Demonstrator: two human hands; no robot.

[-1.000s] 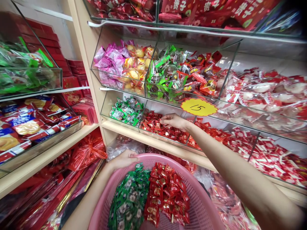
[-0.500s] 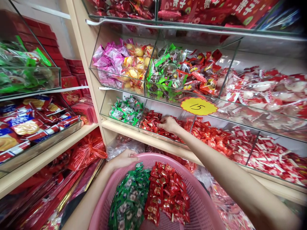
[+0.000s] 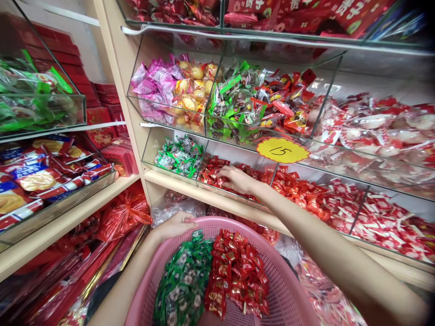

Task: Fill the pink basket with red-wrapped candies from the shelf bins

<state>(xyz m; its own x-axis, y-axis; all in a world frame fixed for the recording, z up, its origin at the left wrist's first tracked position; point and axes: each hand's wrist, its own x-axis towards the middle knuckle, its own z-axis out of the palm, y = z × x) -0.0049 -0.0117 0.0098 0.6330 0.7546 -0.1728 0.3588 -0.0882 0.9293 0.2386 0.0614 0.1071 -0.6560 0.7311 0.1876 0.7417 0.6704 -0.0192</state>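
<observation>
A pink plastic basket (image 3: 283, 290) sits low in front of me. My left hand (image 3: 175, 225) is closed on its far left rim. Green-wrapped candies (image 3: 185, 280) fill the basket's left side, and red-wrapped candies (image 3: 238, 271) lie to the right of them. My right hand (image 3: 238, 179) is inside a clear bin on the lowest visible shelf, over small red candies (image 3: 212, 170). Its fingers are loosely bent and apart, touching the candies. No candy shows in its grasp, though the fingertips are partly hidden.
Left of that bin's red candies are green and silver candies (image 3: 180, 156). A glass divider separates more red candies (image 3: 295, 190) on the right. A yellow price tag (image 3: 282, 150) hangs above. A wooden upright (image 3: 118, 81) and shelf edge (image 3: 176, 183) bound the space. Packed snacks (image 3: 37, 172) stand left.
My right hand has shifted slightly left and lower over the red candies, its fingers spreading from a tighter pinch. The left hand and the basket have stayed put.
</observation>
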